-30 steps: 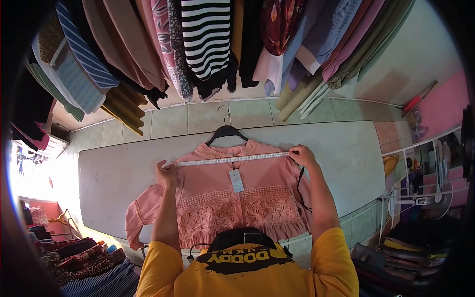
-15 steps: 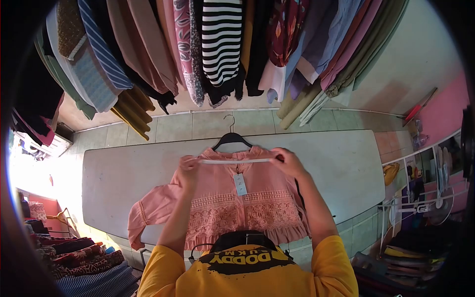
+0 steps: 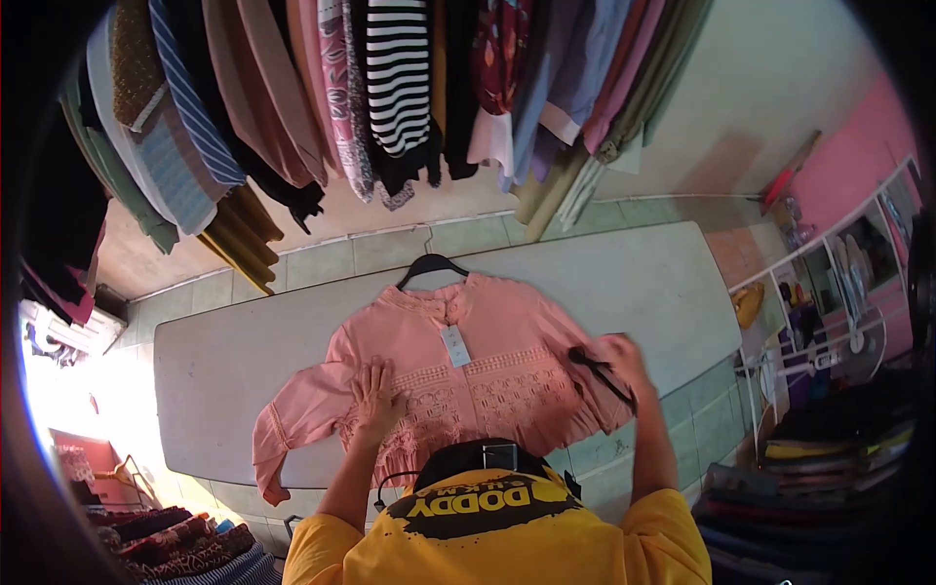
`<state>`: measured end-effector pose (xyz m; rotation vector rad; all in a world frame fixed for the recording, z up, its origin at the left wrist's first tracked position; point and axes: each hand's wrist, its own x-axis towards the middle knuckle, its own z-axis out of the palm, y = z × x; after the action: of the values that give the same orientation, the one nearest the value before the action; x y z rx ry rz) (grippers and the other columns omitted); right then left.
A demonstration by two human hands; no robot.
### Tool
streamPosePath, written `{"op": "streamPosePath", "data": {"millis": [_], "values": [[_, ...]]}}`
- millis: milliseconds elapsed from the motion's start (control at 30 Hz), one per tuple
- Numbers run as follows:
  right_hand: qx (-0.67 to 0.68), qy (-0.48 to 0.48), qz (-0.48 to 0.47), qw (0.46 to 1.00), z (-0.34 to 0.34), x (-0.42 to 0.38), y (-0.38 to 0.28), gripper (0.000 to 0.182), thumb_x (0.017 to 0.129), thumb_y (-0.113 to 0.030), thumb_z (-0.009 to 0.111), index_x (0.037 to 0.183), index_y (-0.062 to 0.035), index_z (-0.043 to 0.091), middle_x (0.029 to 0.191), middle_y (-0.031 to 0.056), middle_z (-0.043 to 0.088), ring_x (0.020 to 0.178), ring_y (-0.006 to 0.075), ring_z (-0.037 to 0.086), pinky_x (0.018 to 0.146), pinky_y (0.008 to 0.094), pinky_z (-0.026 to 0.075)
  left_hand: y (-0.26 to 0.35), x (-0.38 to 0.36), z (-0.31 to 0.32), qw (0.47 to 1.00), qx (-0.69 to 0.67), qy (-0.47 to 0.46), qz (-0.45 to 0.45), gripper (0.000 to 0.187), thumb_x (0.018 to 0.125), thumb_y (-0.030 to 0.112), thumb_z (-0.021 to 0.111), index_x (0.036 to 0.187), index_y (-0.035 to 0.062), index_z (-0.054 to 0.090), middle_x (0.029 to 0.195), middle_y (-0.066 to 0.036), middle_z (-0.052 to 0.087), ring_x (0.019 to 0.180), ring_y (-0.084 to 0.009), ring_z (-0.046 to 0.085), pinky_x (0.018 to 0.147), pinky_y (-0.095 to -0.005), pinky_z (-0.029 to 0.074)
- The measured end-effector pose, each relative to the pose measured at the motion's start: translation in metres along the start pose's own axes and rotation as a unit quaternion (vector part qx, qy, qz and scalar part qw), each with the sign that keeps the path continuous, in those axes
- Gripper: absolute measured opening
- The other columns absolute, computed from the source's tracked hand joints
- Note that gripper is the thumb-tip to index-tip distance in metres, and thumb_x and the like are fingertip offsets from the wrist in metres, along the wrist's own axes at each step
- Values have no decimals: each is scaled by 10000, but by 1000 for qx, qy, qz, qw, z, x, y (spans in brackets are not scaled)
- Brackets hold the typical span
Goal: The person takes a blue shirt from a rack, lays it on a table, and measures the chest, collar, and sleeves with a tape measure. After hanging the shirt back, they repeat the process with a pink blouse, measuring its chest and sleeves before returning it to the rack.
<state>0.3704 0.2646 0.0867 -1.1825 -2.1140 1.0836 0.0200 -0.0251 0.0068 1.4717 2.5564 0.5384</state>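
Observation:
A pink blouse (image 3: 507,314) with lace bands lies spread on the grey board, on a black hanger (image 3: 432,265) at its collar. From its front hangs a pale tag (image 3: 455,345). My left hand (image 3: 376,398) rests on the lower left of the blouse, fingers spread flat. My right hand (image 3: 620,359) is at the blouse's right sleeve, beside a black strap (image 3: 603,372); its fingers are bent and blurred, and what they hold is unclear.
The long grey board (image 3: 219,370) stands against a tiled wall. Many garments hang above it, among them a striped one (image 3: 398,78). Folded clothes (image 3: 185,546) are stacked at the lower left, others (image 3: 829,429) at the right. A white rack (image 3: 780,341) stands at the right.
Both hands have left the collar. The left came down onto the lace, the right moved to the right sleeve. A white strip between them no longer shows, and the view has tilted.

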Motion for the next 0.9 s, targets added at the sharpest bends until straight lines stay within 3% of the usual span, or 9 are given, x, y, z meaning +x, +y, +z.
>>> {"op": "streamPosePath", "data": {"millis": [33,67,267,367,533,667,800,867,900], "values": [[1,56,76,996,-35,-14,32,164,845,-150,508,888,-20,599,845,71,587,803,187,563,742,284,438,-1,-4,-1,998,13,-54,-18,720,696,297,590,1315,98,282,1378,-134,218,1274,-341,160,1009,-533,92],[-164,112,-101,975,-80,-29,77,171,860,-140,461,912,-29,580,894,82,569,851,192,543,768,296,421,-2,-4,0,998,9,-59,-9,720,696,297,590,1315,98,282,1378,-134,218,1274,-341,160,1009,-533,92],[-138,601,51,786,-227,-180,27,276,919,-252,344,962,-25,495,877,59,521,788,156,484,665,274,391,2,-2,5,999,25,-32,-32,736,697,322,583,1327,121,261,1384,-107,223,1278,-330,165,994,-562,106],[-152,609,122,769,-237,-252,17,247,914,-248,364,905,-32,484,810,33,487,703,128,450,625,253,374,-2,-4,14,999,38,-10,-27,728,702,318,583,1328,128,262,1386,-95,226,1280,-322,165,991,-569,104],[-101,556,150,811,-206,-312,78,112,845,-154,527,816,-46,527,745,1,486,660,84,423,582,223,368,6,2,15,997,34,-22,-71,695,696,308,602,1299,132,304,1380,-68,241,1276,-297,186,969,-619,67],[38,340,301,890,-130,-266,113,209,759,-85,620,968,-77,605,786,-37,547,654,46,447,539,185,358,31,34,21,978,33,-32,-203,608,719,302,587,1242,102,348,1343,-66,283,1253,-276,225,961,-633,45],[79,69,360,927,-54,-209,184,352,701,-72,665,1042,-45,578,760,-8,543,669,47,446,606,205,385,76,67,64,994,-1,49,-93,672,765,345,550,1316,103,250,1351,-118,248,1265,-282,189,1001,-559,45],[121,63,350,927,-22,-186,191,351,684,-90,685,1016,-40,587,711,-17,539,659,60,453,609,224,397,125,89,73,988,-108,-61,-87,682,794,366,515,1337,91,208,1379,-117,197,1275,-301,158,1020,-518,50],[169,47,350,920,-11,-178,196,343,679,-97,691,1003,-42,593,693,-19,532,653,66,455,602,226,398,131,98,101,994,-98,-28,-27,667,801,384,501,1338,113,215,1395,-102,164,1284,-310,130,1010,-543,51]]}}
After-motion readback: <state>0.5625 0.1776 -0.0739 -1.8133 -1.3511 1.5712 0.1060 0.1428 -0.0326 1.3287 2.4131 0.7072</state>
